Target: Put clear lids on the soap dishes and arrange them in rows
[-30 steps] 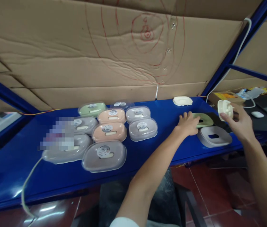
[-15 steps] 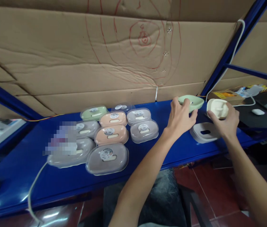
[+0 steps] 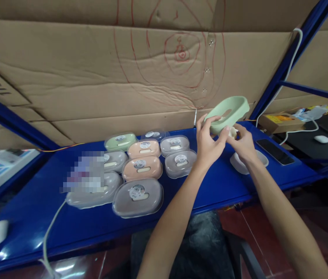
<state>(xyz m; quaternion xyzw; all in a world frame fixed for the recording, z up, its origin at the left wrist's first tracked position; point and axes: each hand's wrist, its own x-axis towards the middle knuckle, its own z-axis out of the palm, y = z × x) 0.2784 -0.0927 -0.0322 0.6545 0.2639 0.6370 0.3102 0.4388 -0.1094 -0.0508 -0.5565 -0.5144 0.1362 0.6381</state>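
Note:
My left hand [image 3: 212, 135] grips a light green oval plastic tray [image 3: 225, 112] with a slot in its middle, tilted up above the blue shelf. Close under the green tray, my right hand [image 3: 244, 141] pinches a small cream plastic piece [image 3: 232, 133]; much of it is hidden by my fingers. Whether the cream piece touches the tray, I cannot tell. A pale grey oval tray [image 3: 261, 158] lies on the shelf behind my right wrist, partly covered by it.
To the left sit several lidded oval boxes, among them a peach box [image 3: 142, 167], a green box [image 3: 120, 142] and a grey box [image 3: 137, 197]. A black phone [image 3: 275, 151] lies right on the blue shelf [image 3: 207, 193]. Cardboard [image 3: 94, 77] walls the back.
The green tray has been raised and tipped up. My right hand has moved left with the cream piece, bringing it beneath the tray and uncovering the phone.

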